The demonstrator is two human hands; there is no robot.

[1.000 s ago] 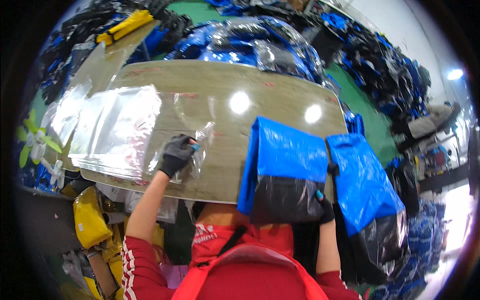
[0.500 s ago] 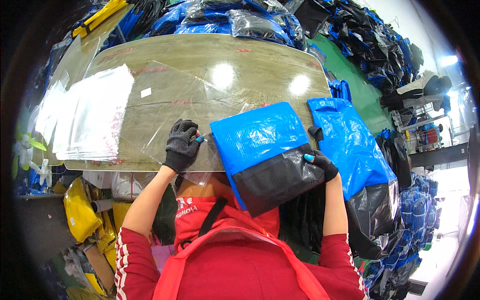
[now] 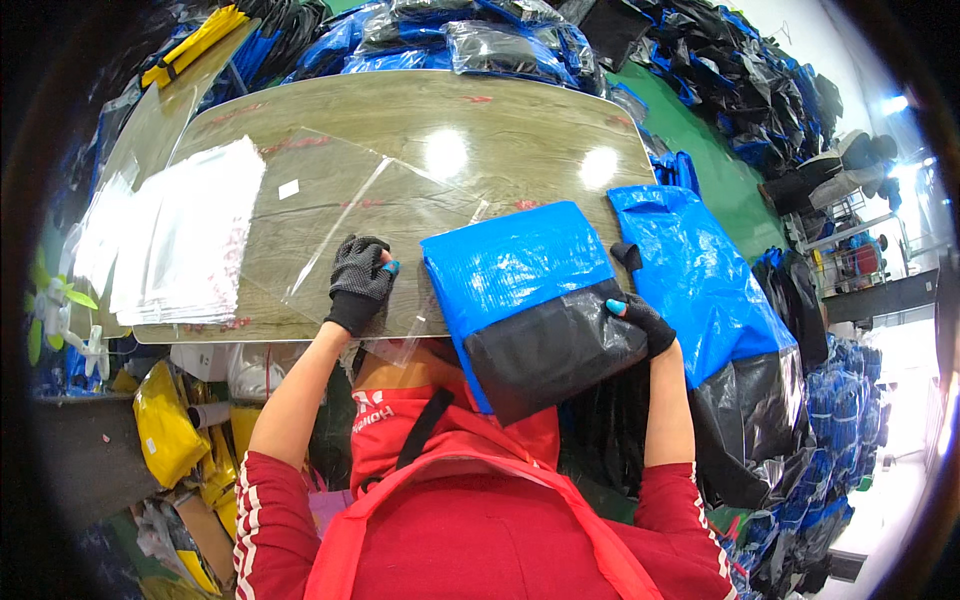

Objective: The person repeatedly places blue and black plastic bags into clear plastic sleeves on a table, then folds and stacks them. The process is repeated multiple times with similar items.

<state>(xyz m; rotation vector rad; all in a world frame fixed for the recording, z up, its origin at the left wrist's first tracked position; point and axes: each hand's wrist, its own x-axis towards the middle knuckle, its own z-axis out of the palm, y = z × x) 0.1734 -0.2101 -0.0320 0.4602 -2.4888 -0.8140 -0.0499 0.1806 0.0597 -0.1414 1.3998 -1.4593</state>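
Note:
A folded blue and black bag (image 3: pixel 530 300) lies on the near edge of the wooden table (image 3: pixel 450 130), its black end hanging toward me. My right hand (image 3: pixel 640 320), in a black glove, grips the bag's right edge. A clear plastic sleeve (image 3: pixel 370 220) lies flat on the table to the bag's left. My gloved left hand (image 3: pixel 360 285) presses down on the sleeve's near edge, close to the bag's left corner.
A stack of clear sleeves (image 3: pixel 190 240) lies at the table's left. A pile of blue and black bags (image 3: pixel 720 320) hangs off the right side. Wrapped bags (image 3: pixel 480 40) crowd the far edge. Yellow packages (image 3: pixel 165 430) sit below the table on the left.
My right hand has brought the folded bag down onto the table, nearer the sleeve. My left hand has stayed on the sleeve's near edge.

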